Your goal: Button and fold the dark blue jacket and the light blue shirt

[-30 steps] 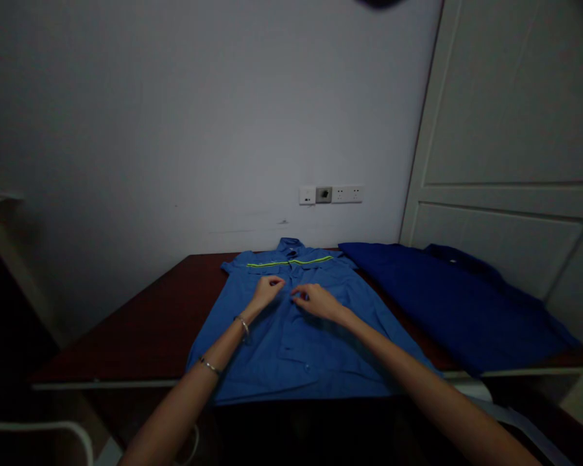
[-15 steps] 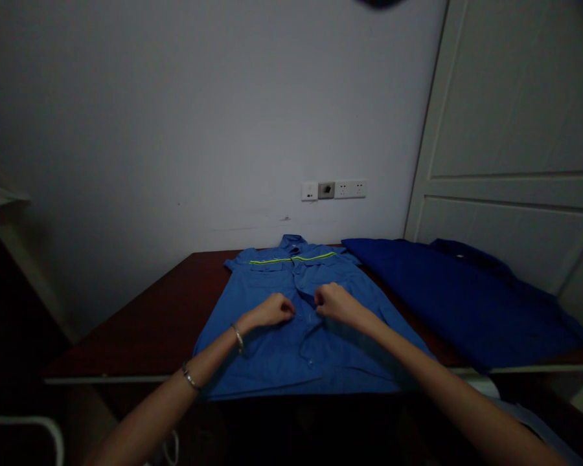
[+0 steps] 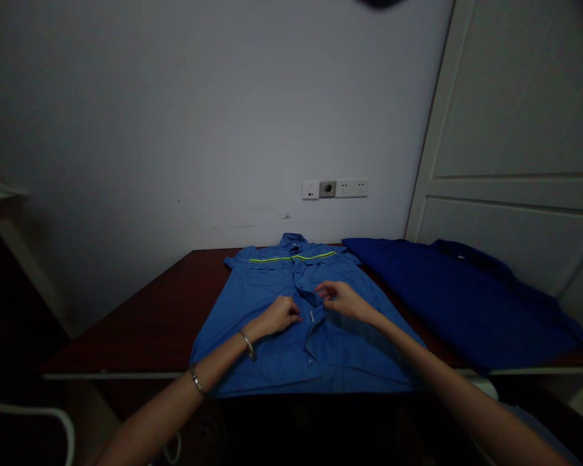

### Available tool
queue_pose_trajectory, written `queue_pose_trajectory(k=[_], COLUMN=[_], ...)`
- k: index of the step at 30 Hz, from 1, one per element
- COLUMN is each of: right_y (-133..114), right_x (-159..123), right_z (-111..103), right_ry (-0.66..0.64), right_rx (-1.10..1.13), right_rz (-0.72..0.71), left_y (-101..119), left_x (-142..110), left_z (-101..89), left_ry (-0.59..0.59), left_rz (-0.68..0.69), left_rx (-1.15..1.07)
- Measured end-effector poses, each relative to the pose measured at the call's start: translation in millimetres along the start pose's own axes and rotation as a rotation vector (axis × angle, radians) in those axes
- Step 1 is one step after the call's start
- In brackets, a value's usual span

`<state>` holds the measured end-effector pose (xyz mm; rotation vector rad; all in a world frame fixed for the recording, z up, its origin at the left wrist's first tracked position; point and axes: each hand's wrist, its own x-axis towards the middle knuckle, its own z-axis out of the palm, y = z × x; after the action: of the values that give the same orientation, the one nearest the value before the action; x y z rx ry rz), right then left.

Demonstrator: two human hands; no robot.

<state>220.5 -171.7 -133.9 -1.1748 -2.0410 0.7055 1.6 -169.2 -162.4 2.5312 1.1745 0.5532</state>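
Note:
A blue work shirt (image 3: 252, 294) lies front up, its collar toward the wall and a yellow-green stripe across the chest. The lower part of its button placket gapes. My left hand (image 3: 284, 314) is at the left side of this gap, fingers curled in a pinch on the cloth edge; the fingertips are partly hidden. Just right of the gap, my right hand (image 3: 342, 300) has its thumb and fingers apart above the raised placket edge. A small pale mark, perhaps a buttonhole, shows on the flap below it.
The shirt's hem hangs over the front edge of the dark red table (image 3: 160, 310). A darker blue garment (image 3: 432, 291) lies on the right. Behind are the wall with sockets (image 3: 351, 188) and a white panelled door (image 3: 510, 149). A white curved frame (image 3: 29, 409) stands lower left.
My right hand has loosened from a closed pinch, its fingers spreading. My left hand has shifted slightly right. The placket flap between them gapes wider.

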Motion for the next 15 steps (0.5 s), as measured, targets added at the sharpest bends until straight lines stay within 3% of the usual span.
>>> queue_pose_trajectory(k=[9, 15], right_y=[3, -7], right_x=[-1, 1], right_z=[4, 12], right_ry=[-0.021, 0.085], right_rx=[0.328, 0.306], right_rz=[0.035, -0.080], left_y=[20, 26], left_x=[-10, -9], left_z=[-9.4, -12.5], left_ry=[0.284, 0.272], left_rz=[0.059, 0.061], left_rx=[-0.051, -0.134])
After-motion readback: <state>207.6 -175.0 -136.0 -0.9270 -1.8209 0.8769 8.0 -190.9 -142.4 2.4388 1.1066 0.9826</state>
